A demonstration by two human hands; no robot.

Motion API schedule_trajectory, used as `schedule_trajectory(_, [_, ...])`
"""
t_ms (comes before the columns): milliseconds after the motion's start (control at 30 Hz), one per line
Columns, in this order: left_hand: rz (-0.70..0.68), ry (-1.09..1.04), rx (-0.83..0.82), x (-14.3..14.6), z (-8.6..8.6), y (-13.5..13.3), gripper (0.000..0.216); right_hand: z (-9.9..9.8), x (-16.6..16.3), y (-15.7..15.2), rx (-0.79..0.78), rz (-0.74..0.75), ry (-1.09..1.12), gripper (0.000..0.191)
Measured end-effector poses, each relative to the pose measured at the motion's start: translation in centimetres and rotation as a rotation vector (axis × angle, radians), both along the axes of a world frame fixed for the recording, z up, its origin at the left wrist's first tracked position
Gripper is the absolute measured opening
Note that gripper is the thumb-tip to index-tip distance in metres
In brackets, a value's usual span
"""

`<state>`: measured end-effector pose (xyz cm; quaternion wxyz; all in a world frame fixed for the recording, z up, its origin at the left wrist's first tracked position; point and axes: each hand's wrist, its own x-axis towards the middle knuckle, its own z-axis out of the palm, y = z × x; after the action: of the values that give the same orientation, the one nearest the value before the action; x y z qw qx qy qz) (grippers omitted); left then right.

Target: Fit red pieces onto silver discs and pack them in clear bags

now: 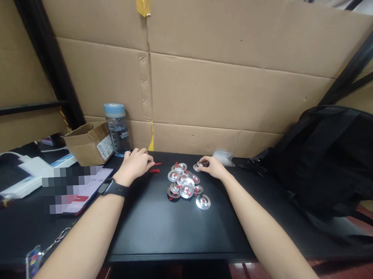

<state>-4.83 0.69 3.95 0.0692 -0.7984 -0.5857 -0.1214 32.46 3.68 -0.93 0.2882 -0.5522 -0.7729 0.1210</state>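
The black table (166, 228) is bare in the lower centre, down to its front edge — the pile of silver discs (185, 184) lies mid-frame, far from every edge. Left of it the left hand (137, 163) rests knuckles up, fingers curled beside a red cord (155, 170); whether it pinches, I cannot tell. The right hand (211, 166) grips one disc (198, 166) at the pile's upper right.

Left forearm (85, 232) and right forearm (260, 227) bare along their whole visible length; left grip (137, 162) and right grip (211, 166) likewise uncovered. Left wrist wears a black smartwatch (111, 187): rectangular dark face, matte black strap.
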Motion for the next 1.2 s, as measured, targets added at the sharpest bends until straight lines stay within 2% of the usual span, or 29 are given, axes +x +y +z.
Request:
schedule_trajectory(267, [0.035, 0.008, -0.108, -0.2, 0.5, -0.5, 0.019, -0.1, -0.5, -0.2, -0.024, 0.058, 0.049, 0.033])
schedule_trajectory(533, [0.038, -0.002, -0.121, -0.3, 0.5, -0.2, 0.019, 0.3, -1.1, -0.5, 0.016, 0.101, -0.046, 0.026])
schedule_trajectory(600, [0.003, -0.019, -0.095, -0.4, 0.1, 0.2, 0.017, 0.5, -1.2, -0.7, 0.014, 0.11, -0.056, 0.025])
schedule_trajectory(700, [-0.094, -0.039, -0.089, -0.5, -0.7, 0.8, 0.03, 0.9, -1.2, -1.0, -0.005, 0.116, -0.071, 0.024])
schedule_trajectory(800, [-0.166, -0.036, -0.114, -0.4, -1.4, 1.2, 0.023, 1.2, -1.2, -1.2, -0.009, 0.13, -0.11, 0.022])
schedule_trajectory(967, [-0.207, -0.059, -0.073, 0.2, -1.7, 1.4, 0.015, 2.0, -2.3, -1.9, 0.105, 0.185, -0.151, 0.019])
schedule_trajectory(1200, [-0.222, -0.031, -0.03, 0.4, -2.2, 1.7, 0.019, 1.8, -5.9, -3.5, 0.073, 0.273, -0.045, 0.013])
